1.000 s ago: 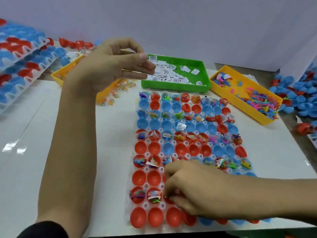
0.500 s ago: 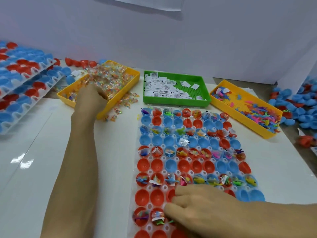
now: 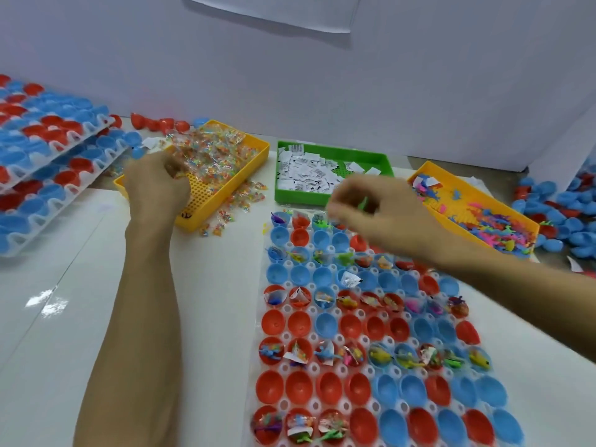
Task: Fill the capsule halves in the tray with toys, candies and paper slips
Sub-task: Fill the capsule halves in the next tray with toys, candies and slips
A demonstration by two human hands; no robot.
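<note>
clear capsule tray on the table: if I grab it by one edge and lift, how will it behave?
The capsule tray looks like thin, translucent formed plastic, so it would probably flex and sag rather than stay flat. Its capsule halves appear to sit loose in open sockets, so tilting could spill them and their small contents. Pushed flat across the glossy table, it would likely slide easily.

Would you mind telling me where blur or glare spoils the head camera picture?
Head view: the right hand is smeared by motion blur, so the green piece it seems to pinch is unclear; the left hand is sharper; glare patches shine on the white table; wide-angle bending curves the edges.
</note>
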